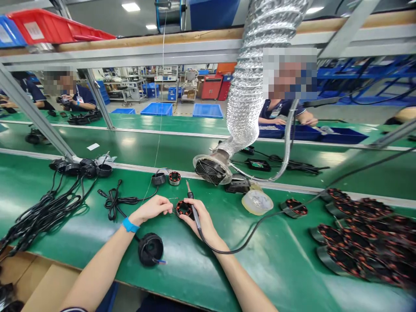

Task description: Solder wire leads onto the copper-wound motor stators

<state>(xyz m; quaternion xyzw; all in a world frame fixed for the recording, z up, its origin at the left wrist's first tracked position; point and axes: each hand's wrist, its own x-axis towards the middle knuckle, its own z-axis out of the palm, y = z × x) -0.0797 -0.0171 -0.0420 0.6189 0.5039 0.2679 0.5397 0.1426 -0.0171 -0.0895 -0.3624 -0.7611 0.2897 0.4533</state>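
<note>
My left hand (152, 209), with a blue wristband (130, 225), is closed in a pinch on a thin wire beside a motor stator. My right hand (204, 219) is closed around a soldering iron (195, 215), its tip pointing away from me, and also grips the edge of the stator (183, 208) with copper windings. Beyond my hands, a second small stator (174, 178) rests beside a black round cap (158, 178) with a cable. Nearer me lies a black round housing (151, 249) with coloured wire ends.
A fume duct (243, 95) hangs down to a fan (212, 170) behind my hands. Right of it are a tape roll (257, 202) and many stators (357, 234). Black cables (48, 208) lie left. Solder wire runs down from a spool (169, 15). Co-workers sit across the bench.
</note>
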